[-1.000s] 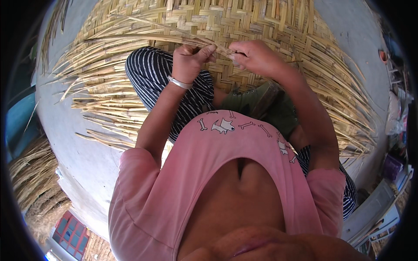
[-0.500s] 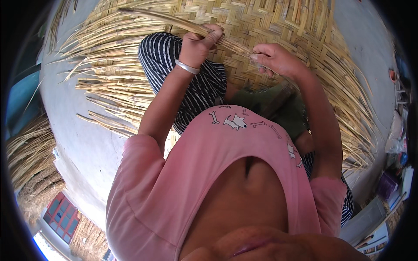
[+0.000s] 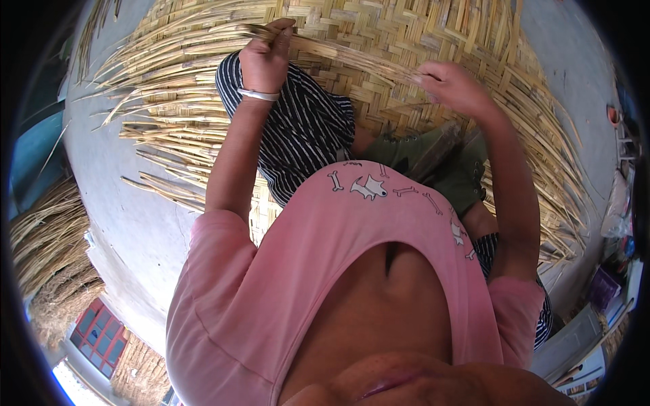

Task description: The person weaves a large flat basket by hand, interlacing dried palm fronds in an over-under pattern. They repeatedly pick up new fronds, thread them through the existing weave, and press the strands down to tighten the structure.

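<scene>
A thin bundle of split reed strips [image 3: 352,59] is stretched between my hands, above a woven reed mat [image 3: 379,27]. My left hand [image 3: 266,59], with a pale bangle on its wrist, is closed round the strips near their left end. At the other end, my right hand [image 3: 452,86] pinches the strips, its fingertips partly hidden. How many strips are held, I cannot tell. Both hands are over the mat, the left one next to my striped knee.
Long loose reed ends [image 3: 169,139] fan out from the mat on the left and right. A green lace-up shoe [image 3: 467,169] rests on the mat under a dark flat piece [image 3: 437,150]. More reed stalks [image 3: 47,230] are piled at the far left on grey floor [image 3: 128,250].
My left hand has slid left along the strips toward their end. My right hand has moved slightly right, still pinching, so the hands are farther apart.
</scene>
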### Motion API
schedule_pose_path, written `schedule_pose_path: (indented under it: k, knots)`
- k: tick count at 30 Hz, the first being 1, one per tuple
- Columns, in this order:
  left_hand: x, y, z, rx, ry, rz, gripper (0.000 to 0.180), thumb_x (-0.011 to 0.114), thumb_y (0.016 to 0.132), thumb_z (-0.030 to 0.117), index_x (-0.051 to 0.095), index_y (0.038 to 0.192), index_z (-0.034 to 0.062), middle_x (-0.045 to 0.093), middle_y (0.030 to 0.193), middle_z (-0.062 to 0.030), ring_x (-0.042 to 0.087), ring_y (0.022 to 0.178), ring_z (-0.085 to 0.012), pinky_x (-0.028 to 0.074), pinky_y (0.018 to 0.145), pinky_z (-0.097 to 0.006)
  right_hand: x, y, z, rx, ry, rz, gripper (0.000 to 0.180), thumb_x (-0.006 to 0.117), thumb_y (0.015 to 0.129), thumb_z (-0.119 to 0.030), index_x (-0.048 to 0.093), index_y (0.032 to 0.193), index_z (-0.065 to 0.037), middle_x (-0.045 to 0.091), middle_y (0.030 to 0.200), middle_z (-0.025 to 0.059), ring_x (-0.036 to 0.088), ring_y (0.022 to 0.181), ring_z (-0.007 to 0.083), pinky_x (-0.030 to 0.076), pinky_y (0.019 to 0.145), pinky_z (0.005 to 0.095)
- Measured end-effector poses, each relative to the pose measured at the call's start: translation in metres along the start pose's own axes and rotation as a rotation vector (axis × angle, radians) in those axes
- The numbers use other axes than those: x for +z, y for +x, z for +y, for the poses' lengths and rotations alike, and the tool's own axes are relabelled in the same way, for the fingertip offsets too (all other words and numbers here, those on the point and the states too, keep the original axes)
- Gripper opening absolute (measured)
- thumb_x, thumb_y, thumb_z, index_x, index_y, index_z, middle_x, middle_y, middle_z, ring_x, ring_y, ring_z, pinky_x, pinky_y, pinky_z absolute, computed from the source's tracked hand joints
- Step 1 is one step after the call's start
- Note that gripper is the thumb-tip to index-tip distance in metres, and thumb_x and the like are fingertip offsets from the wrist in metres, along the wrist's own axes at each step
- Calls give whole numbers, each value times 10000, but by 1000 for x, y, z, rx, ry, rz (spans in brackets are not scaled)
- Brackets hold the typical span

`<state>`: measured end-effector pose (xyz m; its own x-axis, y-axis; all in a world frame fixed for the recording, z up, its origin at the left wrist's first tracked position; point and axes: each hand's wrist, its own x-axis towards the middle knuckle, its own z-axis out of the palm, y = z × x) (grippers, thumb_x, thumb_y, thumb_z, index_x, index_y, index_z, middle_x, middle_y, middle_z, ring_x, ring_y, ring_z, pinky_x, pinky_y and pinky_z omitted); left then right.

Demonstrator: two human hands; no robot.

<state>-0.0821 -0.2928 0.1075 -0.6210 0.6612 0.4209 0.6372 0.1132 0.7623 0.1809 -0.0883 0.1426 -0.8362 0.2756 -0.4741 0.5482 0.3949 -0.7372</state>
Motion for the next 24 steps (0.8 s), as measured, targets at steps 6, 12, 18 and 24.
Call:
schedule_pose_path:
  k: [6,12,18,24]
  knots:
    - [-17,17,-36,-597,-697,-72,402,546,990,251,545,1309,6,614,1237,-136,629,1009,-202,551,790,-356,0,-2,-22,-81,32,101,282,586,965,-306,585,908,-30,523,655,4,513,574,89,423,543,282]
    - [22,-18,36,-667,-897,-498,474,540,990,375,554,1306,22,604,1284,-128,635,1031,-243,506,931,-415,1,-12,-31,-60,143,68,281,584,959,-289,585,857,-28,567,672,22,570,592,121,459,577,321]
    - [73,-41,57,-876,-1130,-294,258,612,965,224,665,1080,-1,686,941,-78,671,788,-192,548,735,-344,45,5,-30,-200,-308,495,164,634,889,-197,647,968,-54,636,848,94,628,738,264,497,685,387]
    - [64,-6,34,-911,-993,-101,188,639,942,157,664,978,-25,683,854,-104,668,670,-228,585,613,-338,95,-8,-42,-369,98,652,257,657,918,-251,632,1052,-33,652,1088,101,627,1031,237,493,878,343]
